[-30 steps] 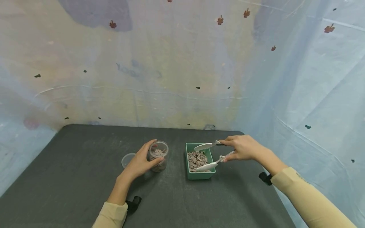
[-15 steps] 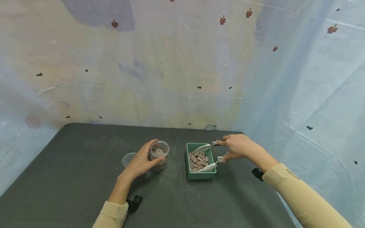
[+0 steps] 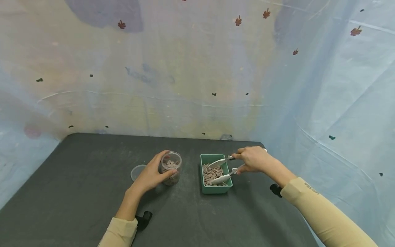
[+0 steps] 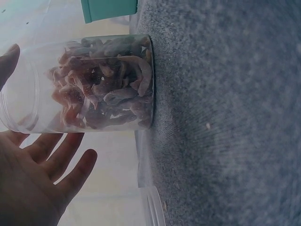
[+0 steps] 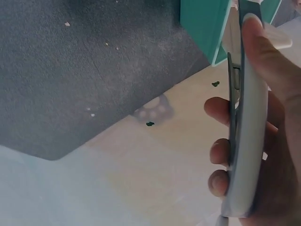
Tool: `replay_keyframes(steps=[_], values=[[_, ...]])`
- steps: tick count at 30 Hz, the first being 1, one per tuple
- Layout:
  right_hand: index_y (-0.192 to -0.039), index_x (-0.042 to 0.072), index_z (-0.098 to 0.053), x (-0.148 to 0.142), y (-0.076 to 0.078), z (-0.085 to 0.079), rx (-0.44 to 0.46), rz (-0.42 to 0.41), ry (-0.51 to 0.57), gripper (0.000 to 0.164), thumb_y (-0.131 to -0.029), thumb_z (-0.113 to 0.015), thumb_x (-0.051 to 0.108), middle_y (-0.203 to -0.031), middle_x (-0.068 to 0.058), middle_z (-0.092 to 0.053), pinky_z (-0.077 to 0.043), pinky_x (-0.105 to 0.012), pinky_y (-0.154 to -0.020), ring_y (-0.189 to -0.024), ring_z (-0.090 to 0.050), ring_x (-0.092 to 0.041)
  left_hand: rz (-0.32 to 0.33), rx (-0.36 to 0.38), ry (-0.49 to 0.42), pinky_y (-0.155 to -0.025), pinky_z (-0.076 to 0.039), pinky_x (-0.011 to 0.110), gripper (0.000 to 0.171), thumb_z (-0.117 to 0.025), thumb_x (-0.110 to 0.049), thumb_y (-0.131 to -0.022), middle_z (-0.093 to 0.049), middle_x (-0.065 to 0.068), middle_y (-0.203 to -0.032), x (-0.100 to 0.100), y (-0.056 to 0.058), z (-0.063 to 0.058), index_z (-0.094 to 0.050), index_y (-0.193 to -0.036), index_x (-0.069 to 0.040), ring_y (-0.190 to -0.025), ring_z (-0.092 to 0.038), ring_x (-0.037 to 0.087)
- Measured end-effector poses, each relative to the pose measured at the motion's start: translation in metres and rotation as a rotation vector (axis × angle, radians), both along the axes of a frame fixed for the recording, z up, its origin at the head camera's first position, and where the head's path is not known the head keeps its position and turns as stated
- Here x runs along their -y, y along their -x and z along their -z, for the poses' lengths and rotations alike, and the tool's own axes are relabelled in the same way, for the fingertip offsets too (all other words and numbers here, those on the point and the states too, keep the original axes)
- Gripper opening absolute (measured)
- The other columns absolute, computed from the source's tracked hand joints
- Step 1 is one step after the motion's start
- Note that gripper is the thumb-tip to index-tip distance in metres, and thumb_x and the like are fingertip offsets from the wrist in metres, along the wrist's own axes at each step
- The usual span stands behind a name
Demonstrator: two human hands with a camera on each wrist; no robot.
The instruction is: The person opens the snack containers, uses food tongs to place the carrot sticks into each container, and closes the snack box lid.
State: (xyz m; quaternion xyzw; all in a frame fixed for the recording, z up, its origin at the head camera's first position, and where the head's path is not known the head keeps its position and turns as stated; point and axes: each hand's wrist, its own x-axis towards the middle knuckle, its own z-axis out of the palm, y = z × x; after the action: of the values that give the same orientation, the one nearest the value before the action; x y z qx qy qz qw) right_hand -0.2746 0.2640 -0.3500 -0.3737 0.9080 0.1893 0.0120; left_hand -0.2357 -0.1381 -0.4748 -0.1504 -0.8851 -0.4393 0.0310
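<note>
A clear plastic jar, partly filled with greyish-brown strips, stands upright on the table. My left hand holds it from the left, thumb on the near side and fingers round the back. My right hand grips a pair of tongs by the handles. The white tips of the tongs are spread apart inside a green rectangular tub, down at more of the same strips. Whether any strip is pinched between the tips I cannot tell.
A clear round lid lies on the dark grey table, left of the jar and partly behind my left hand. Behind the table hangs a pale patterned sheet. The tub stands a short way right of the jar.
My right hand has moved left and lowered the tongs further into the tub, and the tips have come a little closer together. My left hand and the jar stay in place.
</note>
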Motion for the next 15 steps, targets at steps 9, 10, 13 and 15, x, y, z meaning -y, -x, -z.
replay_keyframes(steps=[9, 10, 13, 15], values=[[-0.131, 0.016, -0.073, -0.011, 0.0, 0.007, -0.088, -0.119, 0.071, 0.064, -0.085, -0.076, 0.061, -0.108, -0.005, -0.072, -0.057, -0.036, -0.059, -0.09, -0.071, -0.021, -0.003, 0.018, 0.001, -0.105, -0.042, 0.069, 0.094, -0.074, -0.057, -0.093, -0.04, 0.015, -0.161, 0.0, -0.001, -0.001, -0.028, -0.165, -0.019, -0.144, -0.044, 0.044], [-0.131, 0.016, -0.073, -0.012, -0.001, 0.007, -0.093, -0.128, 0.078, 0.064, -0.085, -0.076, 0.06, -0.108, -0.005, -0.072, -0.057, -0.036, -0.059, -0.09, -0.071, -0.021, -0.004, 0.022, -0.003, -0.105, -0.042, 0.069, 0.093, -0.074, -0.057, -0.093, -0.039, 0.015, -0.161, 0.0, -0.001, -0.001, -0.028, -0.165, -0.02, -0.144, -0.043, 0.043], [-0.129, 0.015, -0.074, -0.013, -0.002, 0.007, -0.109, -0.147, 0.09, 0.062, -0.086, -0.076, 0.059, -0.108, -0.005, -0.073, -0.057, -0.035, -0.057, -0.09, -0.071, -0.022, -0.003, 0.024, -0.009, -0.105, -0.042, 0.069, 0.094, -0.074, -0.057, -0.093, -0.04, 0.014, -0.161, 0.0, -0.001, -0.002, -0.028, -0.165, -0.02, -0.144, -0.043, 0.043], [-0.128, 0.015, -0.075, -0.014, -0.003, 0.007, -0.125, -0.159, 0.095, 0.061, -0.086, -0.076, 0.059, -0.108, -0.005, -0.073, -0.056, -0.034, -0.056, -0.09, -0.072, -0.021, 0.001, 0.02, -0.011, -0.105, -0.042, 0.069, 0.094, -0.074, -0.058, -0.093, -0.041, 0.014, -0.16, 0.0, -0.001, -0.002, -0.028, -0.165, -0.019, -0.144, -0.044, 0.043]])
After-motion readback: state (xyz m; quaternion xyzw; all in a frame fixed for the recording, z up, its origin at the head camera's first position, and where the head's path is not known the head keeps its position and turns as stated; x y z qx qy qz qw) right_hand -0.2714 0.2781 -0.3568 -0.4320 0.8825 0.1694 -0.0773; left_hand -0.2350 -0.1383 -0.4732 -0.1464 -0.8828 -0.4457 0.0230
